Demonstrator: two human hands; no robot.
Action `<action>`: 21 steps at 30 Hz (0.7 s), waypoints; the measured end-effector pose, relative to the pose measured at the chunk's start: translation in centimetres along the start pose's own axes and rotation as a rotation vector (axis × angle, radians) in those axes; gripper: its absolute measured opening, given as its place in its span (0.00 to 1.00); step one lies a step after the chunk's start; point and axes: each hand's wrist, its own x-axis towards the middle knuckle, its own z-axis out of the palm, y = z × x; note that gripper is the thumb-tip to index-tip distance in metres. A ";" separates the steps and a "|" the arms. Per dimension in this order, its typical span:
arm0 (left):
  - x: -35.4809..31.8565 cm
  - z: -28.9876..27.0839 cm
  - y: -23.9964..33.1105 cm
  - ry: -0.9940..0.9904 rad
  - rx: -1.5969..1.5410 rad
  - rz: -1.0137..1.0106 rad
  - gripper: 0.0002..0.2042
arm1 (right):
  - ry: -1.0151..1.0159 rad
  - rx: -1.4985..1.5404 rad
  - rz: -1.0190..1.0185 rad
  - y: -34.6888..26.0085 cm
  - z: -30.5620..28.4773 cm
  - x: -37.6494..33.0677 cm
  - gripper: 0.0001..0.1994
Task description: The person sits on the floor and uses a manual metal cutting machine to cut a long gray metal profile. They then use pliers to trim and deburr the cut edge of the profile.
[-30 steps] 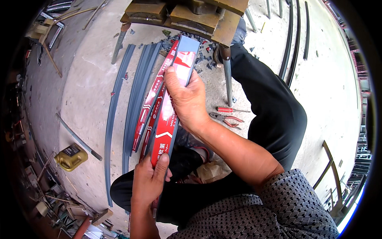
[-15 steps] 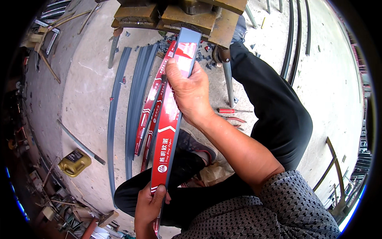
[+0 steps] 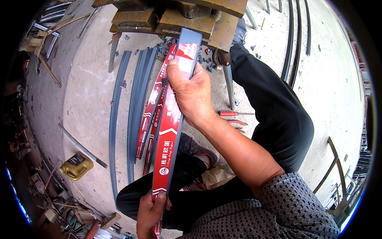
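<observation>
Your 2 hands, 1 workpiece. L. hand (image 3: 153, 209) is closed round the lower part of 1 red-filmed strip (image 3: 168, 139), thumb on its face; R. hand (image 3: 193, 91) grips the same strip nr. its top, fingers round the R. edge. The strip runs lengthwise in front of you, its upper end overlapping 1 brass-col. machine (image 3: 187, 20) in view; contact can't be told. L. of it: at least 2 similar red strips (image 3: 149, 111), a bunch of plain grey strips (image 3: 139, 103) (no. unclear), then 1 lone grey strip (image 3: 115, 103). R., on the floor (image 3: 93, 99): 1 red-hdl. screwdriver (image 3: 228, 114), 1 pr. pliers (image 3: 238, 122). Far L.: 1 gold jug (image 3: 76, 166), 1 grey bar (image 3: 82, 145). Upper R.: 3 dark strips (image 3: 299, 36).
</observation>
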 end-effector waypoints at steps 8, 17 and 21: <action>-0.2 0.4 0.4 0.042 0.029 -0.002 0.25 | 0.002 0.065 0.042 -0.1 0.1 0.0 0.12; -0.5 0.8 0.2 0.100 0.061 -0.010 0.24 | -0.008 0.077 0.060 -0.4 0.1 0.0 0.12; -0.4 0.9 0.3 0.101 0.072 -0.013 0.28 | -0.002 0.078 0.071 -0.4 0.2 -0.1 0.12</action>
